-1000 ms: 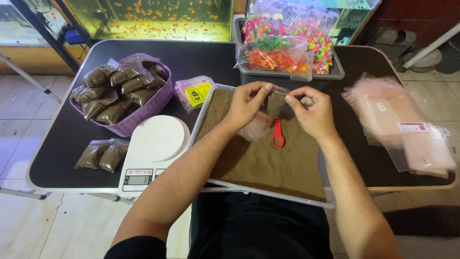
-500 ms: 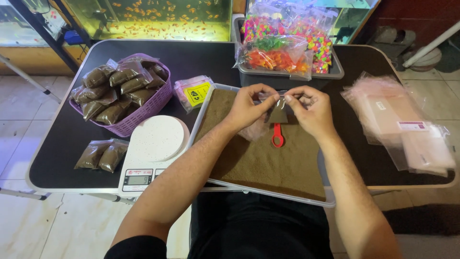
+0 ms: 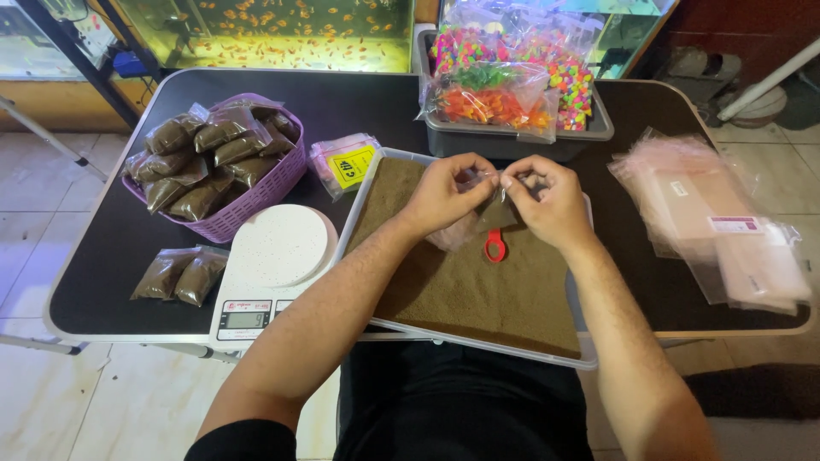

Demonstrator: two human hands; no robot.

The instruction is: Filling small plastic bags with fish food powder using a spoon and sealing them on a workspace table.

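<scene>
Small clear bag (image 3: 495, 207) of brown powder in the middle of the frame, left hand (image 3: 444, 193) and right hand (image 3: 547, 198) pinching its top from both sides, red scoop (image 3: 494, 247) just below, over the powder tray (image 3: 386, 324)

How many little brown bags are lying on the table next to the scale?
2. Both brown bags lie side by side on the black table, left of the white scale: one further left, one nearer the scale. The purple basket holds more.

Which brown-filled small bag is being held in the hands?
The small bag pinched between both hands above the tray; the others lie in the purple basket or beside the scale.
</scene>
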